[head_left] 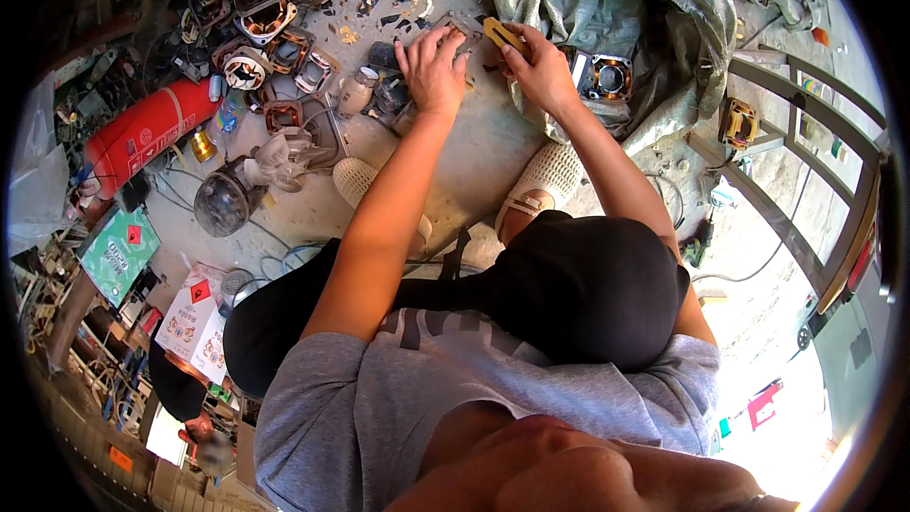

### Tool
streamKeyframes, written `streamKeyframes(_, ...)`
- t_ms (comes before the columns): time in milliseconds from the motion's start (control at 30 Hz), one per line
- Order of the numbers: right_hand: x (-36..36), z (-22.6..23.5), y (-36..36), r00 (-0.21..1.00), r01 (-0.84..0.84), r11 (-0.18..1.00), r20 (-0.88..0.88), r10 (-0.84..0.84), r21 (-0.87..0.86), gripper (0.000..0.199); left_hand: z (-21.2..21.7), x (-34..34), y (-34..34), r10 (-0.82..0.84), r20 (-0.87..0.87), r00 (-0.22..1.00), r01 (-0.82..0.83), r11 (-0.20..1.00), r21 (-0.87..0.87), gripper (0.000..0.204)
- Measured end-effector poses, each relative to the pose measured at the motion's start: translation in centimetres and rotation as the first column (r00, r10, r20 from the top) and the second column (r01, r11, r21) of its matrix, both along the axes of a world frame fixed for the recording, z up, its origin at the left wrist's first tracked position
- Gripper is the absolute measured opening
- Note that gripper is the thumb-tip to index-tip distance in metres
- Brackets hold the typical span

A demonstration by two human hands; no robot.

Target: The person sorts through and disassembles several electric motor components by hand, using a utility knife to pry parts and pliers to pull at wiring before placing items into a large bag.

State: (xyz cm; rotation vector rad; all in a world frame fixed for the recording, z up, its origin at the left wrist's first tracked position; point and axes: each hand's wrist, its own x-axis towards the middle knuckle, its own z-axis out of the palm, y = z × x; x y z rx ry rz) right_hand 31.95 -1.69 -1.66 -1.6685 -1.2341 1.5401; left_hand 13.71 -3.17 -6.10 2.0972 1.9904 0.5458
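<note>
My right hand point(550, 76) is closed around a yellow utility knife point(502, 35) with a dark slot along its body. Just left of it, my left hand point(434, 76) reaches down to the floor, fingers bent and spread. Its fingertips are beside a small flat greyish piece point(463, 23), partly hidden; whether they touch it I cannot tell. Dark motor parts point(387, 57) and a cream-coloured rounded part point(357, 92) lie next to my left wrist. Right of the knife, a motor stator with copper windings point(607, 78) rests by a grey-green woven sack point(678, 28).
Several motor stators point(270, 19) are heaped at the far left, near a red cylinder point(152, 133). A dark round housing point(226, 201) sits left of my shoes. At the right stands a metal frame point(787, 142). Another person point(185, 393) is at lower left, near a white box point(194, 322).
</note>
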Motion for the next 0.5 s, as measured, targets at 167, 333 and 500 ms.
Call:
streamKeyframes(167,-0.3,0.9,0.1,1.0,-0.017,1.0,0.013,0.017,-0.013,0.039,-0.3,0.0,-0.5,-0.03,-0.051,0.998,0.032,0.998,0.055,0.024)
streamKeyframes(333,0.1,0.7,0.1,1.0,0.004,1.0,-0.014,-0.004,-0.03,0.038,0.7,0.8,0.6,0.01,-0.035,0.999,-0.011,1.0,-0.012,0.029)
streamKeyframes(500,-0.3,-0.3,0.2,0.997,0.027,1.0,-0.067,-0.026,0.002,0.036,-0.6,-0.4,2.2,-0.071,-0.018,0.997,0.068,0.99,-0.127,0.034)
